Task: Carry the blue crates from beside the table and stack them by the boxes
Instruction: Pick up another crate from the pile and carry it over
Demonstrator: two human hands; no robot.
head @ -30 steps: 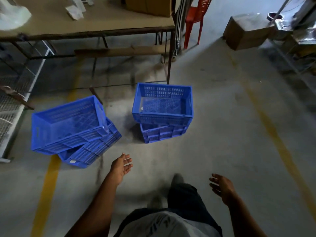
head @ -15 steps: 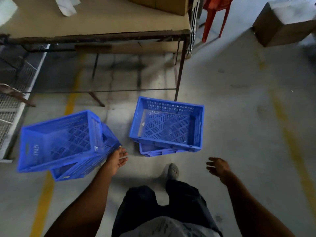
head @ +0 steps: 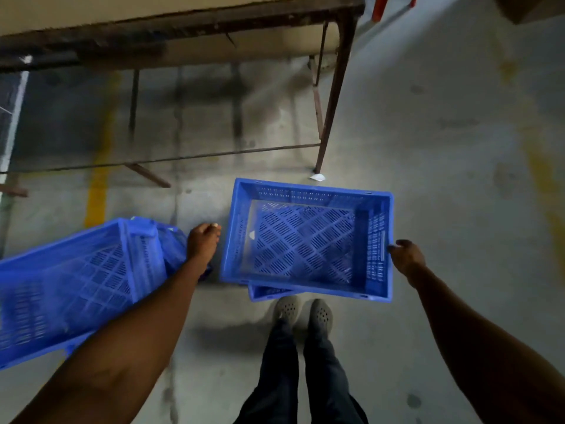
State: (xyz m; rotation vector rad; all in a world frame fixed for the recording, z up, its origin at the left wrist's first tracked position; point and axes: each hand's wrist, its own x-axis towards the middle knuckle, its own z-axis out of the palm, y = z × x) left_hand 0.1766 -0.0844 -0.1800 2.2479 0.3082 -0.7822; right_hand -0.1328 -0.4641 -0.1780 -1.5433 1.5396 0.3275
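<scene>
Blue crates are lying in two lots on the concrete floor (head: 428, 179) just in front of the metal-legged table (head: 189, 22): the upright top crate (head: 305, 240) is sitting on a lower crate (head: 269, 291) right ahead of my shoes (head: 302, 310), and a tilted crate (head: 76, 286) is leaning over another to my left. Half a second ago both my hands were hanging short of the stack; now I am standing closer and reaching down to either side of the top crate. My right hand (head: 406, 258) is touching its right rim, fingers curling toward the edge, though I cannot tell whether they are gripping it yet. My left hand (head: 203, 240) is hovering in the gap between the tilted crate and the top crate's left wall, fingers bunched loosely and holding nothing. I am judging that the pickup is only beginning: the crate is not yet lifted, my left hand is needing to close on the left rim, and the carry to the boxes is all ahead
</scene>
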